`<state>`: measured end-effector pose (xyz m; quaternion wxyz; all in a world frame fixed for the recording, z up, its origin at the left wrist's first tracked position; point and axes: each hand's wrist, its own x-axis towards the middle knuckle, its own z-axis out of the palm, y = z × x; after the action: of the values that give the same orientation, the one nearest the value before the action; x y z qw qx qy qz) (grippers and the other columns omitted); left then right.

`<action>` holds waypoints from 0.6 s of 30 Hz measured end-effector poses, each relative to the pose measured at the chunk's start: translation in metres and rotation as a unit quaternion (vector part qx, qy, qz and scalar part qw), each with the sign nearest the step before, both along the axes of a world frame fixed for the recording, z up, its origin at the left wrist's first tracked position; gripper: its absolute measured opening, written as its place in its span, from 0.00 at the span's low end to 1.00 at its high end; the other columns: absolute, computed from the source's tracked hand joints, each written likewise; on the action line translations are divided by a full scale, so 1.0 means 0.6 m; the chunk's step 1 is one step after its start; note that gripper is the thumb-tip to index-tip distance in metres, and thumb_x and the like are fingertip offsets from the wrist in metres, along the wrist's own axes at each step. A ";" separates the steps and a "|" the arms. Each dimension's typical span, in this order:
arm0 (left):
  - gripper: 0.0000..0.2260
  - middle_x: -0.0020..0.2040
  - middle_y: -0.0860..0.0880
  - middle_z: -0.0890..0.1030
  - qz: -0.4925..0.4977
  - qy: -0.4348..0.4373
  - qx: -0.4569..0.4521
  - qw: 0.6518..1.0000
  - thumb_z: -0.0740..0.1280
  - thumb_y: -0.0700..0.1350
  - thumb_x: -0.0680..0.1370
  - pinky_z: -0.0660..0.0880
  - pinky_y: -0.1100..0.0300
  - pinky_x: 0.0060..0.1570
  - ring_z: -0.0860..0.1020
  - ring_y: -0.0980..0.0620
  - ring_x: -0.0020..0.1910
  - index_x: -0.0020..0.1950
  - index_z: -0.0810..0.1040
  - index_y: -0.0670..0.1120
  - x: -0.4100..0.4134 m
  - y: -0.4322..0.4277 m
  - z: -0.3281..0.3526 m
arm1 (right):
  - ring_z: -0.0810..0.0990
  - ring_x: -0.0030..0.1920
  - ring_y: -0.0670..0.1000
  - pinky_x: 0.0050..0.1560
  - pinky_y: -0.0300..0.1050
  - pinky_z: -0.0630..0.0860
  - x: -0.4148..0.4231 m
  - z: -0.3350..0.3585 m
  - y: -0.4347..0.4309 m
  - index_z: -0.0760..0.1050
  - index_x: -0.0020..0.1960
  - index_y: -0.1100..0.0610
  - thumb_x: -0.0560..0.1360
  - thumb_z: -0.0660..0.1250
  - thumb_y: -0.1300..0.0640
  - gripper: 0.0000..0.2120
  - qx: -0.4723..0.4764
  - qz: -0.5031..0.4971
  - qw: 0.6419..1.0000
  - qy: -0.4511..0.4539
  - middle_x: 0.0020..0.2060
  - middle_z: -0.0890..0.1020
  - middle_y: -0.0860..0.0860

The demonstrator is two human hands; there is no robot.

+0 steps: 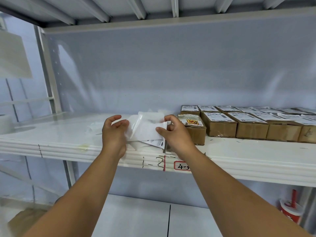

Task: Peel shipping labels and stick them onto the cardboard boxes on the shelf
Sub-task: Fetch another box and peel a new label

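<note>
Both my hands hold a white shipping label sheet (pixel 145 127) above the front of the white shelf (pixel 68 141). My left hand (pixel 114 132) pinches its glossy left edge, and my right hand (pixel 172 130) pinches its right edge between thumb and fingers. Under the sheet lies a pile of white papers (pixel 147 144) with some print showing. To the right stand rows of small cardboard boxes (pixel 222 127), most with white labels on top. The nearest box (pixel 193 127) carries a yellow and red sticker and sits right beside my right hand.
Crumpled white backing paper (pixel 93 128) lies on the shelf left of my hands. The shelf's front edge bears handwritten marks and a red-framed tag (pixel 182 165). A red and white cup (pixel 290 211) stands on the lower level at the right. A metal upright (pixel 49 79) rises at the left.
</note>
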<state>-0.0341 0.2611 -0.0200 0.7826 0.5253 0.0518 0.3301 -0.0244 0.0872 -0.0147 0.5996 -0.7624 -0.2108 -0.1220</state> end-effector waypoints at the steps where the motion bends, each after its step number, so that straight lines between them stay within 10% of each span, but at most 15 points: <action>1: 0.11 0.44 0.49 0.78 -0.002 -0.001 0.000 1.000 0.66 0.33 0.76 0.72 0.62 0.45 0.76 0.53 0.42 0.54 0.73 0.47 0.000 0.000 0.000 | 0.64 0.26 0.48 0.28 0.40 0.67 0.000 0.000 0.000 0.72 0.52 0.50 0.75 0.68 0.56 0.08 -0.005 0.000 1.000 0.002 0.30 0.67 0.50; 10: 0.11 0.42 0.52 0.77 0.041 -0.025 -0.032 0.998 0.64 0.34 0.77 0.72 0.67 0.40 0.76 0.57 0.39 0.56 0.71 0.46 -0.009 -0.009 0.002 | 0.73 0.30 0.48 0.22 0.33 0.65 -0.006 0.006 0.004 0.70 0.47 0.51 0.72 0.73 0.56 0.12 -0.026 0.008 0.999 0.032 0.35 0.77 0.49; 18: 0.12 0.41 0.52 0.78 0.070 -0.007 -0.050 0.996 0.65 0.34 0.76 0.74 0.55 0.55 0.77 0.54 0.40 0.56 0.70 0.47 -0.005 -0.011 0.003 | 0.77 0.34 0.49 0.29 0.38 0.70 -0.006 0.007 0.007 0.69 0.47 0.51 0.70 0.74 0.57 0.14 -0.002 0.031 0.998 0.057 0.41 0.82 0.53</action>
<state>-0.0371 0.2545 -0.0180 0.7833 0.4785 0.0993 0.3843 -0.0282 0.0916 -0.0107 0.6124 -0.7627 -0.1996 -0.0590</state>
